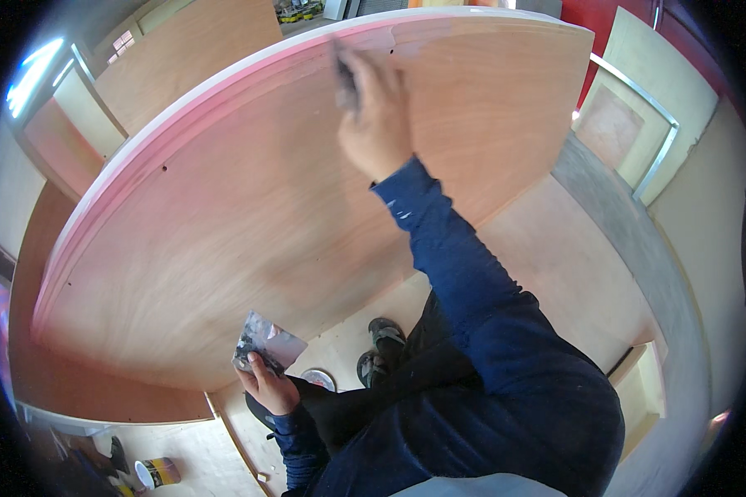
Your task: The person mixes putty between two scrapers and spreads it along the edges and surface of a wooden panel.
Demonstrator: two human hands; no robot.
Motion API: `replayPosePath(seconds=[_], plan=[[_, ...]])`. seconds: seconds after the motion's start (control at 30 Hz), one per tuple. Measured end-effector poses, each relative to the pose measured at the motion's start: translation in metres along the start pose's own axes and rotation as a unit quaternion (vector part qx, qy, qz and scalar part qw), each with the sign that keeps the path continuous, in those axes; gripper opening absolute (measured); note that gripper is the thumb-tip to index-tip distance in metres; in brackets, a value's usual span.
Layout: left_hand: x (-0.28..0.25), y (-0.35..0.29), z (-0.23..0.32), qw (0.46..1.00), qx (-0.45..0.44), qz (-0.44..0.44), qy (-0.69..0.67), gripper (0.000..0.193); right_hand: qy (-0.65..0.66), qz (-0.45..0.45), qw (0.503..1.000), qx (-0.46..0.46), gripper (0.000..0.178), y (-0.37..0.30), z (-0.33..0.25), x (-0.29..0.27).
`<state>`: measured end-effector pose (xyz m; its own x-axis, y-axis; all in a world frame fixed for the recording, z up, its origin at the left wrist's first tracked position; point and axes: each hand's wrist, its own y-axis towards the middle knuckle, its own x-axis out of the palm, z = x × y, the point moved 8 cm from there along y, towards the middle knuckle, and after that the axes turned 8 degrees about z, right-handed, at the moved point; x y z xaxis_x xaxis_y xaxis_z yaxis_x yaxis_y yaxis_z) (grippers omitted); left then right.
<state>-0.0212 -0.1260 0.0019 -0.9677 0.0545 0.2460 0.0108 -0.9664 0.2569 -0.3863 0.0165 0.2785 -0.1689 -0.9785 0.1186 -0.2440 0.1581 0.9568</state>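
Note:
My right hand [380, 120] is raised at the upper middle, its fingers closed round a dark, flat scraper [345, 76]. Motion blurs the scraper, which is at the pink-smeared strip [224, 103] along the top edge of a large curved wooden panel [224, 232]. Low on the left, my left hand [269, 388] grips a squarish metal putty plate [272, 341] between thumb and fingers. Dark and pinkish filler smears cover part of that plate. A few small dark holes [164, 168] dot the panel's face.
Between my left hand and my shoes [383, 333] a round can [317, 378] sits on the floor. A yellow-and-dark bucket [157, 472] stands at the lower left. An open wooden box frame [642, 393] lies at the right. Pale boards [663, 108] lean at the upper right.

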Motion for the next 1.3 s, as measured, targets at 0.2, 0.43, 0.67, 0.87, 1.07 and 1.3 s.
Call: replayPosePath(seconds=[0.2,0.43,0.67,0.87,1.07,1.3], plan=[[-0.004,0.001,-0.005,1.000,-0.008,-0.012,-0.014,0.025,-0.197,0.082,0.970,0.113,0.033,0.052,0.134,-0.071],[-0.021,0.006,-0.023,0.999,0.000,-0.010,-0.031,0.024,-0.196,0.017,0.969,0.146,0.029,0.052,0.114,-0.042],[-0.014,0.006,-0.021,1.000,-0.024,-0.009,-0.011,0.026,-0.142,0.035,0.985,0.094,0.028,0.024,0.006,0.007],[0.026,0.001,0.001,0.946,-0.230,-0.033,-0.224,0.030,0.017,-0.104,0.993,0.048,0.026,-0.007,-0.069,0.028],[0.084,0.000,0.046,0.908,-0.254,-0.068,-0.325,0.033,0.450,-0.182,0.753,0.443,0.038,-0.104,-0.056,0.008],[0.138,-0.011,0.080,0.938,-0.213,-0.035,-0.271,0.023,0.329,-0.285,0.839,0.328,0.044,-0.158,-0.059,-0.024]])
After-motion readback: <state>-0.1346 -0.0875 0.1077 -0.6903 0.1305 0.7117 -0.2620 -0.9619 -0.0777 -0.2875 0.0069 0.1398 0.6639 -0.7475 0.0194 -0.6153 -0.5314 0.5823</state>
